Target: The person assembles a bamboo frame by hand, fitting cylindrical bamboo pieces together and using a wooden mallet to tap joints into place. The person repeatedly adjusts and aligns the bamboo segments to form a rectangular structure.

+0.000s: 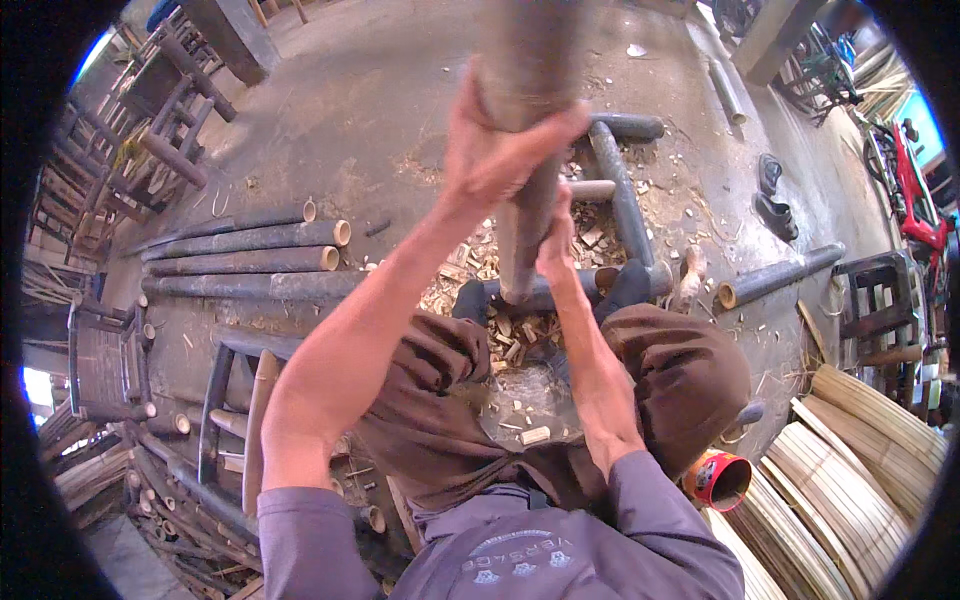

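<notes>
I hold a thick, dark bamboo pole (535,60) nearly upright between my knees, its upper end running out past the top of the view. My left hand (490,150) is wrapped round it high up. Lower down, my right hand (557,238) grips its right side, fingers partly hidden by the pole. The pole's lower end is near a dark bamboo frame (622,190) on the floor, between my feet; I cannot tell whether they touch. Wood chips (510,335) are scattered around the frame and under the pole.
Several bamboo poles (245,238) lie at left, another pole (780,275) at right. Sandals (775,205) lie beyond it. A red can (720,480) stands by my right thigh, next to bundled bamboo slats (840,470). Bamboo furniture frames (225,400) stand left; a red motorbike (915,195) is far right.
</notes>
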Tool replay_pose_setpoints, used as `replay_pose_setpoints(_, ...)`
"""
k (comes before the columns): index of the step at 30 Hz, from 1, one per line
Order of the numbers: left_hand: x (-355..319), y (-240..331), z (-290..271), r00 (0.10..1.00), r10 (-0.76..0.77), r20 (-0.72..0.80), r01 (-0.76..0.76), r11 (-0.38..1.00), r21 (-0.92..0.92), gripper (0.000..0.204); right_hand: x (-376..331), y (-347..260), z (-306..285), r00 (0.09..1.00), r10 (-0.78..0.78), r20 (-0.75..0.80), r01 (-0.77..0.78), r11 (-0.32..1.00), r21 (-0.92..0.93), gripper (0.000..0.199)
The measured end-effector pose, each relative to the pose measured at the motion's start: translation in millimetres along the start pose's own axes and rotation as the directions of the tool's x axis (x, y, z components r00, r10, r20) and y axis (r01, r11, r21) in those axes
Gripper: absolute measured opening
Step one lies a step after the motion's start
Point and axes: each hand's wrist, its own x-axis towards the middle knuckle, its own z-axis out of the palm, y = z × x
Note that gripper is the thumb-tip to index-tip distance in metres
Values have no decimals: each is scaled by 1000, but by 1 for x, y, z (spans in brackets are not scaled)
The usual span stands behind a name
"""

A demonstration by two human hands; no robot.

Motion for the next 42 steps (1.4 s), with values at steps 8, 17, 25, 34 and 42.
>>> replay_pose_setpoints(8, -4, 10, 5, 1000, 11, 8, -11, 999, 50, 57, -22, -34, 19, 985, 132, 108, -151, 970, 192, 71)
replay_pose_setpoints(17, -3, 14, -32, 996, -93, 5, 93, 994, -51, 51, -21, -30, 38, 967, 174, 185, -169, 985, -43, 68)
replay_pose_setpoints(25, 5, 4, 30, 981, 192, -19, -186, 970, 159, 73, -5, -21, -15, 972, 125, 200, -180, 941, 286, 56)
replay_pose_setpoints(34, 7, 15, -21, 997, -73, 41, 76, 994, -75, 42, 1, 11, 13, 1000, 24, 9, -25, 998, 63, 61)
replay_pose_setpoints(42, 10, -3, 6, 981, 131, -144, -137, 990, -30, 85, 5, 11, 10, 987, 68, 147, -82, 992, 95, 52)
